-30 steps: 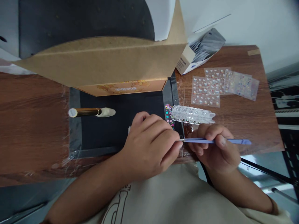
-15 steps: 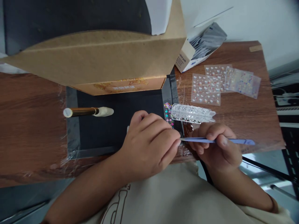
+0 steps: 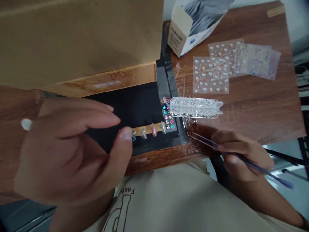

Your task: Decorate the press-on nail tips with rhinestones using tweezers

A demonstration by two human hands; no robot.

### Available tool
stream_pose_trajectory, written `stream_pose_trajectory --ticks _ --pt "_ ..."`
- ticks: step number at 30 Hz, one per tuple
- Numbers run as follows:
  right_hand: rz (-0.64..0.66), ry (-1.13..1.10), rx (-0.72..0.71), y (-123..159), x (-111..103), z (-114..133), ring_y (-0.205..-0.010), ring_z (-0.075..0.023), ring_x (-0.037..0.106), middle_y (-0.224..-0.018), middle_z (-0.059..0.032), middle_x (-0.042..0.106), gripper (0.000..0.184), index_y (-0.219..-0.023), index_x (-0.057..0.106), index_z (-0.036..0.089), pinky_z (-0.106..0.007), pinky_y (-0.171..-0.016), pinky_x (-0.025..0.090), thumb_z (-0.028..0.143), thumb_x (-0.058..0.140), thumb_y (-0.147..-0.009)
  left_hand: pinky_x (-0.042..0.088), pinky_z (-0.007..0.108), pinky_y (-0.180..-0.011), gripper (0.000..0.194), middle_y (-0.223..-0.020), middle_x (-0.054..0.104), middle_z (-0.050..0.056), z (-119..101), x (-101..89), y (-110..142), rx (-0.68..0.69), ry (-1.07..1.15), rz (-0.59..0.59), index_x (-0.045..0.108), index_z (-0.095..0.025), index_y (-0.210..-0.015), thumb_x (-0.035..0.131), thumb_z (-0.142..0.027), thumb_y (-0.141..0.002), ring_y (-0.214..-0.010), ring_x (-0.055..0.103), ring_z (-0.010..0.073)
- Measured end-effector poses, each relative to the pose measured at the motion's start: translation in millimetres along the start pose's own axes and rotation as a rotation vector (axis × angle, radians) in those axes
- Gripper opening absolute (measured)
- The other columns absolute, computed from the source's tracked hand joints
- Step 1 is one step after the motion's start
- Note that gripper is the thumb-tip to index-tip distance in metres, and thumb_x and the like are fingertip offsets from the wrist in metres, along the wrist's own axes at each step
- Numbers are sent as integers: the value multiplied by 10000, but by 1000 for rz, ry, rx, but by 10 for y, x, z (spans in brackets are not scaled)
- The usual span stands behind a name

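My left hand [image 3: 74, 148] is raised over the left side of the black mat [image 3: 113, 104], slightly blurred, thumb and fingers apart with nothing between them. Just beyond its thumb lies a wooden strip [image 3: 148, 129] bearing several false nails, among them a pink one [image 3: 154, 130] and a silvery one [image 3: 163, 128]. My right hand [image 3: 243, 154] grips purple tweezers [image 3: 219, 147] whose tips are spread and hold nothing visible. Beside the strip are a sheet of colourful flower gems [image 3: 168, 117] and a clear case of rhinestones [image 3: 195, 107]. Of the gold-handled brush, only a white end [image 3: 26, 124] shows behind my left hand.
A large cardboard box [image 3: 84, 38] rises at the back left, above an orange printed box [image 3: 116, 78]. An opened carton of alcohol pads [image 3: 180, 35] stands at the back. Overlapping sticker sheets [image 3: 211, 75] lie on the wooden table [image 3: 260, 109] at right.
My left hand has moved left and opened, uncovering the strip of false nails. The tweezers have come away from the left fingers and their tips have spread. The view has shifted closer.
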State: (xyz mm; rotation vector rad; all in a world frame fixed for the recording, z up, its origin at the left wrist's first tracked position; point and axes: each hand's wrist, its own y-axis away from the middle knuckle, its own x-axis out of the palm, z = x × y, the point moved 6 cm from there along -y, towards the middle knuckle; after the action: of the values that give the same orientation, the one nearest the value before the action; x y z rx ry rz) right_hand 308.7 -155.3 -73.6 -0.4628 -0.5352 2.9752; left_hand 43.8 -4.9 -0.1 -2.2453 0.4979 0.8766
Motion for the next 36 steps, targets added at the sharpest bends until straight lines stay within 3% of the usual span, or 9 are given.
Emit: stream_pose_trajectory --ticks 1,4,7,11,23,36 --pt "79 32 -38 -12 43 21 -731 -204 640 -767 -57 639 173 -1032 691 166 -358 -630 543 185 598 -887 485 512 -752 393 -911 699 32 -29 74 -6 15 -27 48 696 -291 -1032 758 -159 -667 -818 640 267" --pt "225 98 -96 -88 160 36 -735 -194 617 -798 -81 629 170 -1038 656 127 -341 -628 523 128 581 -885 495 532 -750 231 -861 685 43 -47 200 -46 -126 -96 -15 663 -315 -920 701 -187 -731 -793 638 274" --pt "285 142 -127 -147 245 45 -730 -186 595 -805 -86 624 147 -1024 638 122 -338 -637 505 117 574 -892 502 543 -746 111 -819 690 31 -86 305 -83 -130 -114 1 631 -315 -858 671 -266 -766 -767 660 273" --pt "334 208 -147 -143 300 62 -727 -188 577 -799 -85 616 136 -1013 626 115 -345 -637 495 113 567 -891 507 558 -741 89 -820 708 34 -67 322 -76 -117 -143 27 610 -312 -852 667 -311 -783 -763 681 287" --pt "335 211 -228 -127 324 93 -711 -188 596 -779 -70 612 168 -1040 615 113 -354 -619 523 116 546 -886 511 586 -721 89 -804 712 25 -74 333 -66 -143 -189 59 581 -333 -831 664 -327 -799 -758 693 305" --pt "343 216 -209 -129 334 69 -706 -183 583 -777 -64 601 168 -1031 622 106 -346 -624 513 92 556 -877 500 586 -705 113 -819 712 23 -82 304 -49 -132 -175 59 598 -344 -854 676 -317 -776 -773 693 313"
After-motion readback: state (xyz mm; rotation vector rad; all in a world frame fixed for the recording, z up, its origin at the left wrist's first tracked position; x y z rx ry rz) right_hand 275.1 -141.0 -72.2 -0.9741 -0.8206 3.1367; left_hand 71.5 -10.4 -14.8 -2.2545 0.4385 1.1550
